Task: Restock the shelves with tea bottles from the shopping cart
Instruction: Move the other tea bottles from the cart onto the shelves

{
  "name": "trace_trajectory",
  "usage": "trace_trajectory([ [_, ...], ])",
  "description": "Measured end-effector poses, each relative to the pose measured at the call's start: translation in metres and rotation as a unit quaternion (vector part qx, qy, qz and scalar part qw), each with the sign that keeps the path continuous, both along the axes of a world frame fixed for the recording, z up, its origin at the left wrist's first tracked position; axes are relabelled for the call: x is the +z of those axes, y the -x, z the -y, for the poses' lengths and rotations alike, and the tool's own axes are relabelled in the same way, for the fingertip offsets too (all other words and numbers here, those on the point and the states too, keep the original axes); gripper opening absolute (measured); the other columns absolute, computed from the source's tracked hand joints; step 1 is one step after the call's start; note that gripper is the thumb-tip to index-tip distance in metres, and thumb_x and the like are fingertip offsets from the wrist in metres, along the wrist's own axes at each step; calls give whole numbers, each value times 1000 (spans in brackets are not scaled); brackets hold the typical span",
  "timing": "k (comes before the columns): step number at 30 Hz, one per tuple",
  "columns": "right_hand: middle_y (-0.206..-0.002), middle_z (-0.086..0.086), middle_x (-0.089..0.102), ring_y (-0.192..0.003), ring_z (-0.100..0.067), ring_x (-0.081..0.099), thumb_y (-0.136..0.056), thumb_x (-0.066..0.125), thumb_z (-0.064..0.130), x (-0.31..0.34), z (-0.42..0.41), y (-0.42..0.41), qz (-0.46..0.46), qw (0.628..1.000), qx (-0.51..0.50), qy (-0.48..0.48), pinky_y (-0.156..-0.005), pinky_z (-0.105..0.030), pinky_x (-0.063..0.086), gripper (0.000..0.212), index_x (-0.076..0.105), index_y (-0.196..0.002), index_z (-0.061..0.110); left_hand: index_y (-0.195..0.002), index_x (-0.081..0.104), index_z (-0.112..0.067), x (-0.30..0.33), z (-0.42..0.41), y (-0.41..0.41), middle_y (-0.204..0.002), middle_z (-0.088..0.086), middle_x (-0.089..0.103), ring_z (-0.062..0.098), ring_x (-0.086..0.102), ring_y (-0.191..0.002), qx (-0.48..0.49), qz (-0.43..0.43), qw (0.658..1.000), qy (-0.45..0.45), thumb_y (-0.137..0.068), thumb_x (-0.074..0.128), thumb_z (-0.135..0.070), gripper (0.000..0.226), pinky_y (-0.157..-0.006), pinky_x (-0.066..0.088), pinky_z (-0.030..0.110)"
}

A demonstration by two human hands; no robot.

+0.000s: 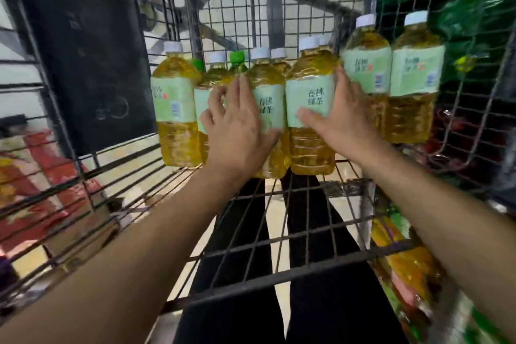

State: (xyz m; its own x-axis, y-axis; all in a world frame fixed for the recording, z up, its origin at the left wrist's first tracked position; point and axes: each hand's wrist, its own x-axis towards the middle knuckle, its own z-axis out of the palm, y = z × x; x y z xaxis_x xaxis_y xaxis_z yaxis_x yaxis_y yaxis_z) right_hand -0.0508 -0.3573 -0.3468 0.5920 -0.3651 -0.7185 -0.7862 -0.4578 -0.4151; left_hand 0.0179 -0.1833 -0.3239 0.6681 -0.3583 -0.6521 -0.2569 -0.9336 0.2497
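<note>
Each hand, left [237,131] and right [342,123], had its fingers curled round a full, heavy, smooth tea bottle [268,112], best held at the labelled waist.

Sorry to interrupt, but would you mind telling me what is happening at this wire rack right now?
A person is handling tea bottles standing on a wire shelf. The left hand is wrapped around one white-capped bottle, and the right hand holds the bottle beside it, thumb across its label. Both bottles stand upright on the shelf among the others. Two more bottles stand to the right, several to the left, and a green-capped one stands behind.
</note>
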Motion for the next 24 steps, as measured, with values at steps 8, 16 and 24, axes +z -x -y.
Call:
trace_trajectory([
  [8,-142,-7,36,-136,-26,38,-84,77,42,-2,2,1,22,991,-117,-58,-114,-50,38,91,25,-156,22,-162,10,-11,9,15,12,-170,6,13,28,10,-151,74,-14,996,57,-87,75,-33,102,-115,20,51],
  [16,-139,-3,52,-114,-19,63,-76,78,42,4,18,18,57,959,-267,-78,-84,-36,61,94,17,-147,44,-156,24,-21,0,53,27,-165,-1,17,23,28,-148,134,-26,978,156,-85,65,-13,83,-109,30,56],
  [24,-141,-2,48,-115,-18,61,-70,77,60,6,1,19,5,938,-328,-112,-94,-43,57,105,9,-150,47,-153,26,-17,-10,29,24,-151,4,35,23,41,-137,227,-81,960,139,-82,69,-56,91,-111,40,54],
])
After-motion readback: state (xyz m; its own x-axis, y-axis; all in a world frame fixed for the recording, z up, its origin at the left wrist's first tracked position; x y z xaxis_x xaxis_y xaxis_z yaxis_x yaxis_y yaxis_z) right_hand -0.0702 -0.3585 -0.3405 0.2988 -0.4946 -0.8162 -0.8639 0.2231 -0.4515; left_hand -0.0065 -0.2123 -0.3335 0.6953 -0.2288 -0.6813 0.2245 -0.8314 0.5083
